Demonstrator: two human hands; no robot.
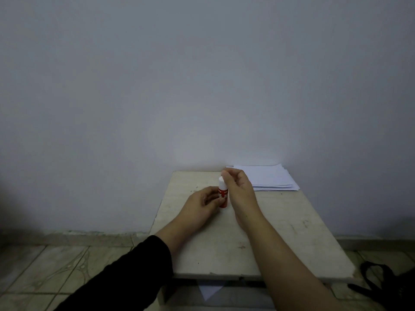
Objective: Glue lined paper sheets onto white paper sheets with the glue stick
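Note:
A red and white glue stick (223,194) stands upright near the middle of the small pale table (280,232). My left hand (202,206) grips its red body from the left. My right hand (238,187) pinches the white cap at the top with thumb and fingertips. A stack of white paper sheets (269,178) lies at the table's far right corner against the wall, just right of my right hand. Whether any of these sheets are lined cannot be made out.
The table stands against a plain grey wall. A sheet of paper (210,290) shows under the table's front edge. A black strap or bag (381,286) lies on the tiled floor at the right. Tiled floor (56,265) extends to the left.

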